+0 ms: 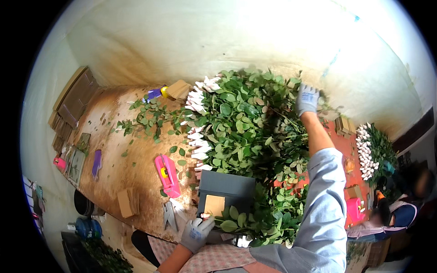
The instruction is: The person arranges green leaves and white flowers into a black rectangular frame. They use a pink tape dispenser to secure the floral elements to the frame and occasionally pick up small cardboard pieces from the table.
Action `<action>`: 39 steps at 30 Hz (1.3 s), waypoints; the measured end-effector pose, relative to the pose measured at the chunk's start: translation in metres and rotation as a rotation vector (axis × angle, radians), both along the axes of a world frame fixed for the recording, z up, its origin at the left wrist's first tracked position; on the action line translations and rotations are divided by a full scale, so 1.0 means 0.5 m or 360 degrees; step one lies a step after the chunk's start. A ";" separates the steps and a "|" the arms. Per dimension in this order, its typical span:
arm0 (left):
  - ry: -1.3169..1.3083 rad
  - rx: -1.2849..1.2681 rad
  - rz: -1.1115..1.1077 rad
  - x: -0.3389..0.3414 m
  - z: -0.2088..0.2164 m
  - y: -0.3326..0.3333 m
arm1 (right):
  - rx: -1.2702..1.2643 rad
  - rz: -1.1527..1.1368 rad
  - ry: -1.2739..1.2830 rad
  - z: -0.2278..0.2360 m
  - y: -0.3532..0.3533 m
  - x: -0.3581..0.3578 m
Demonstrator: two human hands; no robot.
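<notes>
In a grey glove, my left hand (pixel 195 233) is closed at the near edge of a dark grey stand (pixel 227 185). Its fingers pinch a rose with a pale pinkish bud (pixel 206 215), whose leaves (pixel 231 221) stretch to the right over the stand's edge. A tan cardboard piece (pixel 214 205) lies against the stand. My right hand (pixel 307 98), gloved too, reaches to the far right side of a large heap of leafy rose stems (pixel 248 123). Its fingers are curled in among blurred leaves and stems. White-covered flower heads (pixel 196 101) line the heap's left side.
A pink tape dispenser (pixel 167 175), a metal stapler-like tool (pixel 170 216) and a cardboard stack (pixel 128 203) lie left of the stand. Loose leafy stems (pixel 152 117) and a purple glove (pixel 97 164) are farther left. At right, another person (pixel 396 214) works beside more flowers (pixel 366 151).
</notes>
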State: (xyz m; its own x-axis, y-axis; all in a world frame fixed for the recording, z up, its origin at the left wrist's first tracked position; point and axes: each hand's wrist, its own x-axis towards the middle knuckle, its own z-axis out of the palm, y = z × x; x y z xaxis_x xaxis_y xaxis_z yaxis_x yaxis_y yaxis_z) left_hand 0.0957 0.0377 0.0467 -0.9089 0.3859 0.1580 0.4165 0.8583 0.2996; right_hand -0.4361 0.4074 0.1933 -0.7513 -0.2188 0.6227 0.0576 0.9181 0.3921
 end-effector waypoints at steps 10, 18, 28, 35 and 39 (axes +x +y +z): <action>0.0110 -0.0059 -0.0010 0.015 0.006 -0.009 | -0.0476 0.0523 0.0076 0.201 0.115 0.289; 0.0096 -0.0198 -0.0016 0.026 -0.033 -0.009 | -0.1335 0.0809 -0.0956 0.050 0.236 0.685; 0.0077 -0.0106 -0.0101 0.010 -0.037 -0.017 | -0.1609 0.0163 -0.1883 -0.187 0.305 0.908; 0.0132 -0.0012 -0.0040 0.012 -0.035 -0.013 | 0.0048 -0.0142 -0.1159 -0.077 0.077 0.896; 0.0129 -0.0018 -0.0027 0.015 -0.039 -0.013 | -0.0623 0.0727 -0.1099 -0.033 -0.156 0.869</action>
State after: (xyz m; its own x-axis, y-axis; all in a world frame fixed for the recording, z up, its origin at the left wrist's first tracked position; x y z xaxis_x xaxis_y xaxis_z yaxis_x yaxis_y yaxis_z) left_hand 0.1033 0.0310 0.0274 -0.8866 0.4034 0.2262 0.4536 0.8540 0.2549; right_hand -0.0016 0.3296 0.1768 -0.8767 -0.4539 0.1596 -0.4752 0.8687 -0.1397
